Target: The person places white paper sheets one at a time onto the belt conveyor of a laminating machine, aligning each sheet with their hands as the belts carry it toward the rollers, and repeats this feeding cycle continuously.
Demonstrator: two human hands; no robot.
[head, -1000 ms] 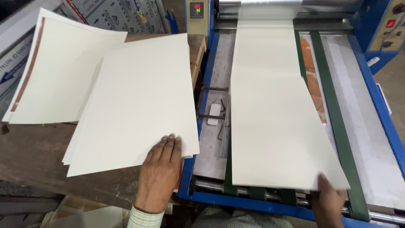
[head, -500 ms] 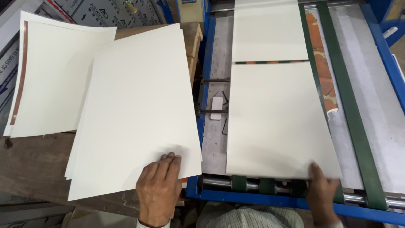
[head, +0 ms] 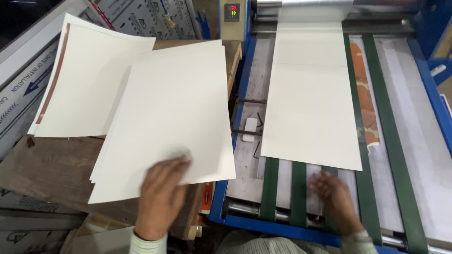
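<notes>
Head view: the left hand [head: 160,197] presses flat on the near paper stack [head: 169,117] on the desk [head: 47,169], grip open, while the right hand [head: 335,197] hovers open over the green belts [head: 270,188], holding nothing, near the white sheet [head: 310,108].

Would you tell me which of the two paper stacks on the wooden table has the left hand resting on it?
The nearer stack, beside the blue machine: the left hand presses its bottom edge. The far-left stack, with a brown strip, lies untouched.

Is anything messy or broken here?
Yes. An orange strip lying beside the sheet on the machine bed looks ragged and torn at its lower end. The paper stack under the left hand is fanned out, its edges not lined up.
</notes>
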